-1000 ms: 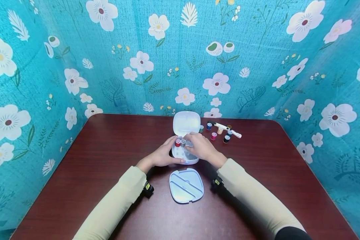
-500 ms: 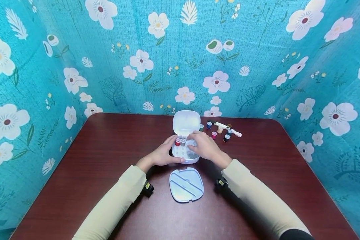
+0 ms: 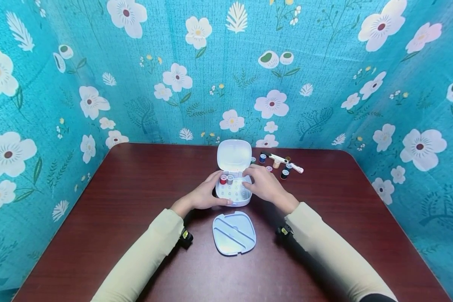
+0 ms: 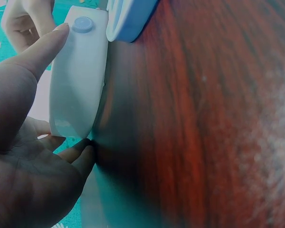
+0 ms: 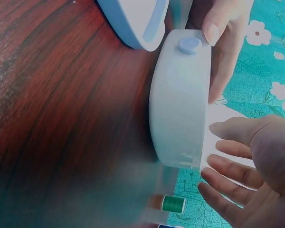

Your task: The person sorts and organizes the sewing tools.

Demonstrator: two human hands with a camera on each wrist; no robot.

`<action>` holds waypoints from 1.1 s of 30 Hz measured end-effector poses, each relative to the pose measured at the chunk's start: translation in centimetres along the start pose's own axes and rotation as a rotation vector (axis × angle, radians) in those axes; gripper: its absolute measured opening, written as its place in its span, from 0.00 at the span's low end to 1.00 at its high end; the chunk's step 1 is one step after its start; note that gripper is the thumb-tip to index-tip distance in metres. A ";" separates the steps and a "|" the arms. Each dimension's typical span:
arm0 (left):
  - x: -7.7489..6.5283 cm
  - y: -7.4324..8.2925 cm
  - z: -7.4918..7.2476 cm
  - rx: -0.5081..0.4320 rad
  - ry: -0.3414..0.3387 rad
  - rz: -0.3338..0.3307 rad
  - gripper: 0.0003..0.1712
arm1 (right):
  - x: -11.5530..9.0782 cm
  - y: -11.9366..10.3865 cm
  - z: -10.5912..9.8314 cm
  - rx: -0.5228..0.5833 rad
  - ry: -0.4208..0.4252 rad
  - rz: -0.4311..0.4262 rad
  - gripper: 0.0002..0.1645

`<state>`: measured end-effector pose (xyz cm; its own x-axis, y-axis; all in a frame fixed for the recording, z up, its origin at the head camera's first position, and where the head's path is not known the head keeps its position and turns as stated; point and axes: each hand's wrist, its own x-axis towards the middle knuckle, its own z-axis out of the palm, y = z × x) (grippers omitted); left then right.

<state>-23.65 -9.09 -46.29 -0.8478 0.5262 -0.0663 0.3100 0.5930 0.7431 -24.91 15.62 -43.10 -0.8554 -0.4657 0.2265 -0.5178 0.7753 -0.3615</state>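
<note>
A white plastic sewing box stands on the table with its hinged lid raised. My left hand grips it, thumb on the front wall and fingers along the left side. Inside, a red thread spool and a grey thread spool stand side by side at the back left, among rows of small pegs. My right hand hovers at the box's right edge. Its fingers are spread and loosely bent, with nothing between them in the right wrist view.
A pale blue divided tray lies in front of the box. Behind my right hand are several spools, among them blue, black and green, and a slim white-and-black tool. A flowered curtain hangs behind the table.
My right hand has drawn back to the right, from beside the grey spool to the box's right edge, uncovering more pegs. My left hand keeps its grip on the box.
</note>
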 end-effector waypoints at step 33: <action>0.2 -0.1 0.2 0.018 0.001 -0.011 0.67 | -1.8 2.5 -1.2 0.033 0.024 0.014 0.11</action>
<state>-23.73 -8.92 -46.54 -0.8517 0.5188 -0.0733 0.3085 0.6096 0.7302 -24.63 18.90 -43.32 -0.8624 -0.4441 0.2429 -0.5060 0.7673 -0.3940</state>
